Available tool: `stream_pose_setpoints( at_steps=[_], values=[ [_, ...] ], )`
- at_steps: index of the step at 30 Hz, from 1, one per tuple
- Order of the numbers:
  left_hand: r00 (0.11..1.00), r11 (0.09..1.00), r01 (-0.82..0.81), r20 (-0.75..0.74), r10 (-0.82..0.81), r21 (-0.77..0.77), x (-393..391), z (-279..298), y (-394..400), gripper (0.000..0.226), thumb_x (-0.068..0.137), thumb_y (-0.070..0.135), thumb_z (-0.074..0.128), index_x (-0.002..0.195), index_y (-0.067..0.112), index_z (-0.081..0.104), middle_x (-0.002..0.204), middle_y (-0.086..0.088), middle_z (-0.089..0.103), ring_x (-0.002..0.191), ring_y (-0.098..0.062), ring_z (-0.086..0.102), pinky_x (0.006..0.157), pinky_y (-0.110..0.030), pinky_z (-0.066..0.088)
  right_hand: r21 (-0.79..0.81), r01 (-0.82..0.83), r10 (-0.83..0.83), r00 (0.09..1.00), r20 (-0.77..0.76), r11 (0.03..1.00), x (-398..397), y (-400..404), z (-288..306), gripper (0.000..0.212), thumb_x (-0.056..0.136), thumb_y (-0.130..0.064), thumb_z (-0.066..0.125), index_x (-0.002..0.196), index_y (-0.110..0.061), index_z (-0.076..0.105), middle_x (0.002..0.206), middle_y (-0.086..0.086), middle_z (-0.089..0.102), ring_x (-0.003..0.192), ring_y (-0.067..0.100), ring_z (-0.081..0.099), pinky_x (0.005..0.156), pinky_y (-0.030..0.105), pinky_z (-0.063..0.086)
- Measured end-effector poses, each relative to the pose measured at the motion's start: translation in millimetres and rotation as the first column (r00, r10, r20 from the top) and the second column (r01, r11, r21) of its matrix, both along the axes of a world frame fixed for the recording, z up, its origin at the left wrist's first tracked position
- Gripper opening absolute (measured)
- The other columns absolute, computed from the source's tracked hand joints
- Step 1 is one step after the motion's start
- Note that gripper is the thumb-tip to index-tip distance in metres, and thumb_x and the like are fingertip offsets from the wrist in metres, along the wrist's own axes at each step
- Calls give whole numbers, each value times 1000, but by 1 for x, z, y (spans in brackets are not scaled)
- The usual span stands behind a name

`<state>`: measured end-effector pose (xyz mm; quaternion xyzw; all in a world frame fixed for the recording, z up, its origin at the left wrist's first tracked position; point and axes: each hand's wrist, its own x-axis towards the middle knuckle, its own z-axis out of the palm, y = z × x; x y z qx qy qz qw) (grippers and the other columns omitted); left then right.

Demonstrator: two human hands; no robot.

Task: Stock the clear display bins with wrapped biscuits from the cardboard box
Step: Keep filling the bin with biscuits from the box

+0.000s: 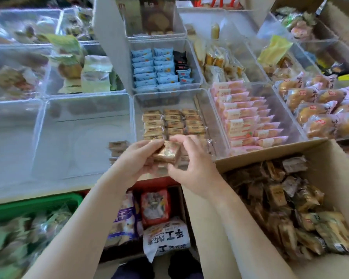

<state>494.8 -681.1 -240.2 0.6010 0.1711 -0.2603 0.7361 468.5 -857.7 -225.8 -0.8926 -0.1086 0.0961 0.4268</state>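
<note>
Item: wrapped biscuits [165,153], small stack, pinched by left hand [138,158] and right hand [191,168] above clear bin [210,117] at worktop's front edge. Risk: slick wrappers; stack may slide apart, spill.

- This is a shop, at its snack display.
- Clear display bins [197,85] stand edge to edge in rows, each holding one sort of individually wrapped snack.
- One bin holds blue-wrapped packets [149,71] in neat files, another pink-wrapped cakes [244,117], another tan wrapped biscuits [173,121], and another wrapped bread rolls [318,109].
- An open cardboard box [330,158] of loose wrapped biscuits sits at the near right, as restocking supply.
- Below the display's front edge, another carton [181,196] holds larger printed snack bags [165,238].
- A green crate [32,204] of wrapped goods sits at the lower left.
</note>
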Motion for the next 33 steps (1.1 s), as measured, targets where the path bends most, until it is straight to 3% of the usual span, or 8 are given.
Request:
stream_pose_setpoints(
  at_steps=[6,9,13,18,21,26,30,33],
  values=[
    [990,996,-34,138,23,79,2,-19,109,28,87,32,65,104,10,64,72,-3,59,49,-12,46,41,-20,38,70,-140,150,973,-174,988,33,83,-10,65,85,-15,74,137,-33,39,120,-12,54,93,4,64,86,32,56],
    [993,995,12,119,-24,100,14,-29,154,13,95,23,62,102,11,62,72,-3,64,57,-17,53,48,-21,42,-94,-208,195,972,-129,974,53,120,-16,61,83,-15,72,132,-32,39,112,-9,57,81,8,62,76,32,52],
    [998,1000,16,66,-17,7,37,-48,197,48,83,29,78,124,10,59,92,-11,68,72,-20,64,61,-26,50,-400,-247,263,965,-15,883,80,161,-29,55,91,-15,66,135,-28,36,99,-4,61,70,11,57,53,20,38],
    [992,990,-85,83,95,-116,82,-82,214,31,94,1,63,123,11,60,103,-12,67,87,-21,70,72,-28,59,-547,-156,281,948,152,822,122,197,-80,44,97,-5,54,136,-15,35,73,3,60,54,19,56,43,26,39],
    [990,998,-58,132,52,39,108,-113,217,34,88,-1,70,117,17,65,102,-9,66,95,-22,67,83,-30,58,-585,-110,247,956,159,804,138,209,-104,41,102,-7,44,140,-12,29,76,2,52,64,20,55,54,29,40],
    [982,919,-88,186,16,385,133,-158,213,44,77,3,81,114,22,69,92,1,68,79,-13,62,70,-19,49,-776,-81,315,936,157,626,155,228,-132,51,98,-2,43,145,-7,24,117,11,61,100,32,59,92,41,43],
    [973,842,-51,216,-79,537,133,-186,213,45,76,-2,80,117,15,70,96,0,66,83,-18,61,65,-18,43,-865,-108,353,932,84,490,160,233,-133,41,95,5,39,132,-10,42,115,11,66,110,32,54,103,40,32],
    [962,785,53,179,-206,617,128,-198,207,37,80,-2,71,113,16,71,100,-2,68,92,-22,63,76,-27,47,-849,-140,365,929,66,510,158,222,-140,33,90,3,42,114,-13,59,118,11,64,121,33,46,116,43,22]
  ],
)
